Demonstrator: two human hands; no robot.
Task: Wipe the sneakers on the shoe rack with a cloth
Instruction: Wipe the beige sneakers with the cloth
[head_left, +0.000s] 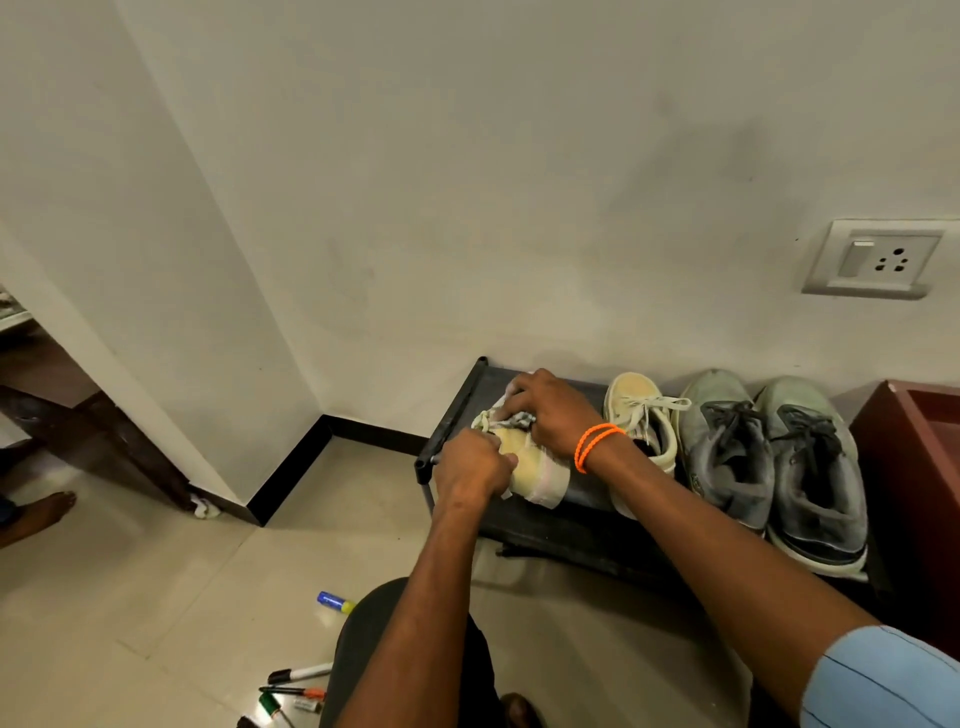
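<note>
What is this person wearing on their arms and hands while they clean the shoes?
Both hands are bare, with no gloves or rings visible. The right hand has two thin bright orange bands around its wrist. Higher up that arm, a light blue sleeve with thin darker stripes shows at the picture's corner. The left hand and its forearm wear nothing visible; no sleeve shows on that side.

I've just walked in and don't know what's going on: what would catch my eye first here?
Two hands meet over a pale yellow sneaker at the left end of a black shoe rack: the left hand grips it, the right hand presses a cloth on its front. An orange wristband stands out; grey sneakers sit to the right.
</note>
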